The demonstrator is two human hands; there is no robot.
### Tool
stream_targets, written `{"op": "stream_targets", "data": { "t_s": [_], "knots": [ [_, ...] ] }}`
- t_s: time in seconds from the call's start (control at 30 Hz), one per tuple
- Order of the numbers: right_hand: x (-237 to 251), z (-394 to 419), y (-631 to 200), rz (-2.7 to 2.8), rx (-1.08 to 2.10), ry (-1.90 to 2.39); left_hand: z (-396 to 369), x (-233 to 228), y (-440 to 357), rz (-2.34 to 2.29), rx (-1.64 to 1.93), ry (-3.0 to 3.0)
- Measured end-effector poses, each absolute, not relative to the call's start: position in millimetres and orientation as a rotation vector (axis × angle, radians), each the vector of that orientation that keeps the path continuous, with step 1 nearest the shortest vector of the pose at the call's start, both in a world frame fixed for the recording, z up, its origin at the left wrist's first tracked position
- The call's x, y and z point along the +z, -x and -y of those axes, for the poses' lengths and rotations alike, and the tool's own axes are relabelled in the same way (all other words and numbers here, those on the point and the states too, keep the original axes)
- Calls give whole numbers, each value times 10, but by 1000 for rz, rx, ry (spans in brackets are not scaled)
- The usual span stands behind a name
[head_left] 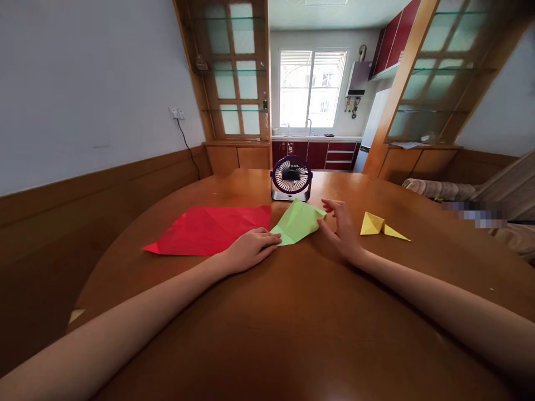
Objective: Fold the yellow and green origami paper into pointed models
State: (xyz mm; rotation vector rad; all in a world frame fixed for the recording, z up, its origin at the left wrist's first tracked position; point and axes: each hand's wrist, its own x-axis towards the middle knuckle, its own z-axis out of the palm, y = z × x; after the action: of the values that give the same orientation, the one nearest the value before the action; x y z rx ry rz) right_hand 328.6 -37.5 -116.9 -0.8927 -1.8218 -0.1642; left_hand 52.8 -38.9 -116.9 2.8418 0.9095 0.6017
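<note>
A sheet of light green paper (297,220), creased and partly lifted, lies on the wooden table in front of me. My left hand (256,248) holds down its lower left corner, the fingers close together on the paper. At the sheet's right corner is my right hand (341,234), open, with thumb and fingers apart; whether the thumb touches the paper I cannot tell. A larger red sheet (209,231) with fold lines lies partly behind my left hand and forearm. Beyond my right hand rests a folded piece of yellow paper (371,224) with a long pointed end.
A small purple desk fan (291,177) stands just behind the green paper. The round wooden table (284,334) reaches toward me. Farther back are glass-shelved cabinets (234,72) and a kitchen window (311,89). A cushioned seat (438,188) is at the right edge.
</note>
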Motion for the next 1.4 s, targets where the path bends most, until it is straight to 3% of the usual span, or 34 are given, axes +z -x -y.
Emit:
{"op": "stream_targets", "data": {
  "t_s": [0.5, 0.87, 1.13, 1.4],
  "knots": [
    [-1214, 426, -3236, 1949, 83, 1107, 383, -1192, -530, -893, 661, -2800],
    [-1200, 524, -3014, 2086, 23, 872, 395, -1180, -544, -972, 659, -2691],
    [-1214, 556, -2992, 2186, 11, 772, 428, -1098, -577, -1070, 788, -2269],
    [-1193, 565, -2993, 2338, 0, 598, 361, -1099, -636, -1007, 1137, -1765]
  ]
}}
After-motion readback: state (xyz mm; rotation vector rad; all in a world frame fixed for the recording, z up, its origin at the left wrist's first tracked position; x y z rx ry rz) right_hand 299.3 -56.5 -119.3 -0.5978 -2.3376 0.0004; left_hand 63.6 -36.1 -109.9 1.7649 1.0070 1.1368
